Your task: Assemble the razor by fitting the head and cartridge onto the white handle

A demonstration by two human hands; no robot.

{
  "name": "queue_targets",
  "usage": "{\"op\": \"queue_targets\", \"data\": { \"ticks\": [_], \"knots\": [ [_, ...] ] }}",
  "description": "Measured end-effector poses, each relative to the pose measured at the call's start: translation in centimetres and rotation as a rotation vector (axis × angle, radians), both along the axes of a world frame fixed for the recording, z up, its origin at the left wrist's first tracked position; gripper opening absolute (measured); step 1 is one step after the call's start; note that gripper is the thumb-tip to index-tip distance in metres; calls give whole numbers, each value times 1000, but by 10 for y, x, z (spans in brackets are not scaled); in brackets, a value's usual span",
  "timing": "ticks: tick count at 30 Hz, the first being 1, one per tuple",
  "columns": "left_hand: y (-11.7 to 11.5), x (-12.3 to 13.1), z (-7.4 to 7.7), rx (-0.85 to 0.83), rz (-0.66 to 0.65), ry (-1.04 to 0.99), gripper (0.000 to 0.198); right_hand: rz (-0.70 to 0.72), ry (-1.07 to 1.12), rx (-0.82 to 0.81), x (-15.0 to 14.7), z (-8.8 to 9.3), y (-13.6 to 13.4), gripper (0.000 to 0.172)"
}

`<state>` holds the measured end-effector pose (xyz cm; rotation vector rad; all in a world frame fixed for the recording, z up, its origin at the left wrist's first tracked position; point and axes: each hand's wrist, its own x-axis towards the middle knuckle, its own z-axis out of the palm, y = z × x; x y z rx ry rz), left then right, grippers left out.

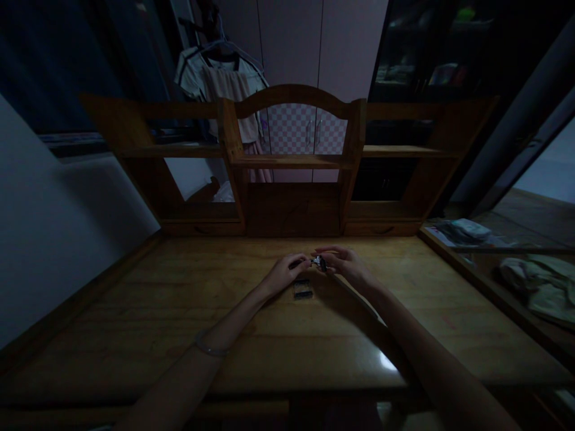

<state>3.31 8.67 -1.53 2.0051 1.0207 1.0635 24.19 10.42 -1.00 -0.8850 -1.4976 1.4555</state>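
Above the middle of the desk, my left hand (pixel 290 270) is closed around a small dark object whose thin end points right. My right hand (pixel 348 266) pinches a small dark piece with a shiny metal part (pixel 320 262). Both pieces meet or nearly meet between my fingertips; the dim light hides their exact kind. Just below my left hand lies a small, clear-looking rectangular case (pixel 303 289) with black strips along its top and bottom edges. A thin bracelet circles my left wrist.
The wooden desk (pixel 202 323) has a shelf unit (pixel 291 161) along its back, with small drawers. A wall borders the left side. To the right, papers and a packet (pixel 469 230) lie beyond the desk's raised edge, near crumpled cloth (pixel 545 287). Clothes (pixel 224 78) hang behind.
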Motion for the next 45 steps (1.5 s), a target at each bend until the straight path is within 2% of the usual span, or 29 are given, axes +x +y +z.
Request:
{"op": "queue_targets", "data": {
  "ticks": [6,11,15,18,22,27,33,38,45],
  "knots": [
    [-1,1,0,13,-19,0,30,-90,-30,32,-1,3,-3,32],
    [-1,2,-1,21,-24,-8,30,-46,62,5,-3,-3,1,30],
    [1,1,-1,12,6,-37,31,34,194,-72,-6,5,-3,26],
    [3,0,0,16,5,-45,33,110,252,-73,-9,13,-12,32],
    [1,0,1,22,1,-47,34,150,205,33,-11,15,-18,48],
    [-4,2,5,27,-9,-69,33,141,104,112,-12,14,-16,47],
    [-1,-1,5,-131,-68,-139,37,216,115,32,-9,16,-20,55],
    [4,-4,1,-245,-109,-225,39,292,126,11,-5,21,-23,53],
    [-2,-11,14,-415,-173,-283,37,272,11,64,-9,29,-25,48]
  ]
}}
